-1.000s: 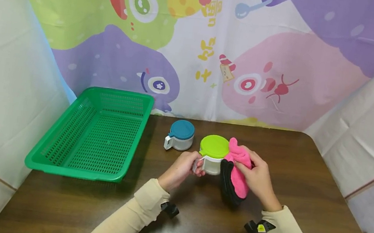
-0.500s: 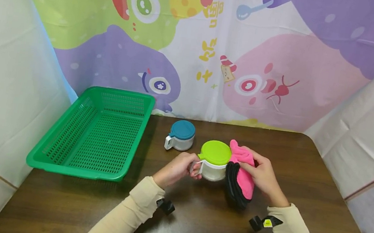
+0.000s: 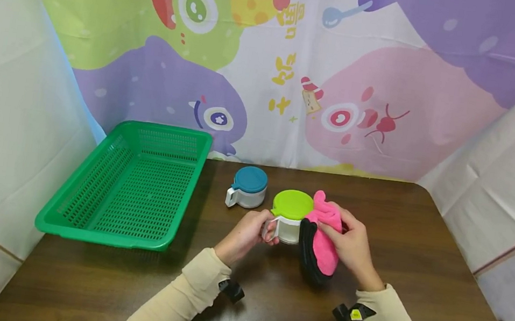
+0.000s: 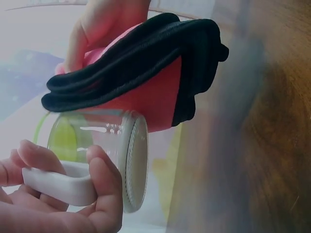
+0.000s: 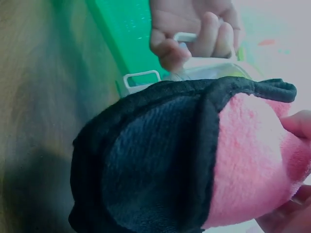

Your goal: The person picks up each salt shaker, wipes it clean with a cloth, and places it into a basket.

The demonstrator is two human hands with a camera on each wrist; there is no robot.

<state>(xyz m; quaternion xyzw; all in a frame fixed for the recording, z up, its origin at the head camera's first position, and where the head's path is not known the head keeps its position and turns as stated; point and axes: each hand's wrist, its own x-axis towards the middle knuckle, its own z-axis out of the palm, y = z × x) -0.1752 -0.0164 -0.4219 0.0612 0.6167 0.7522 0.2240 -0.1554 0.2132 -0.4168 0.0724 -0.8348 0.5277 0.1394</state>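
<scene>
A glass seasoning jar with a lime-green lid is held above the table by its white handle. The fingers and thumb of my left hand curl round that handle. On the jar's right side lies a folded pink cloth with black edging, bunched in my right hand. In the left wrist view the cloth covers the upper side of the glass. From the right wrist, the cloth hides most of the jar.
Behind the left hand stands a smaller jar with a blue lid and a white handle. A green perforated basket sits at the table's left. The brown table meets a cartoon-printed curtain at its back edge.
Jar and cloth came slightly nearer and to the right, then shifted back left and a little away. Both hands kept their grips, and the blue-lidded jar stayed put.
</scene>
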